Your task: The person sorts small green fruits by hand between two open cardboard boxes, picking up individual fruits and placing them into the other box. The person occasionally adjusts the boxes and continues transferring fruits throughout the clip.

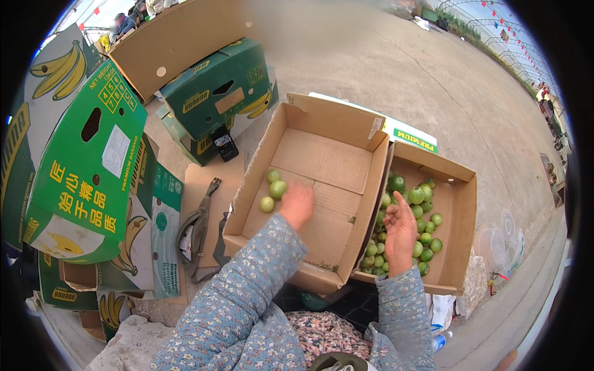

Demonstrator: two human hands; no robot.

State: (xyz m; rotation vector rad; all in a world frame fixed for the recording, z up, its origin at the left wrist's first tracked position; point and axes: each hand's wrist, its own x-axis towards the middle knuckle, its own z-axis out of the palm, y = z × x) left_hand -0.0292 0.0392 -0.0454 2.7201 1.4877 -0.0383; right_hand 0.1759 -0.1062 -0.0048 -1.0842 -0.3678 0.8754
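My left hand (298, 202) reaches into the left cardboard box (320, 160). It is blurred, and its fingertips are beside three round green fruits (278, 189) that look like unripe tomatoes; whether it grips anything is unclear. Over the right cardboard box (455, 208), my right hand (399, 227) is raised palm inward with fingers apart and nothing in it. Beneath and around that hand lie many more green fruits (416, 195) of mixed sizes. The two boxes stand side by side, and bits of dry plant debris (322, 266) lie along the left one's near edge.
Green banana cartons (93, 157) are stacked at the left, with another carton (218, 88) beyond. A phone (224, 143) leans against it. A grey-green waist bag (194, 232) lies on cardboard. Clear plastic tubs (499, 246) and a water bottle (442, 342) are at the right.
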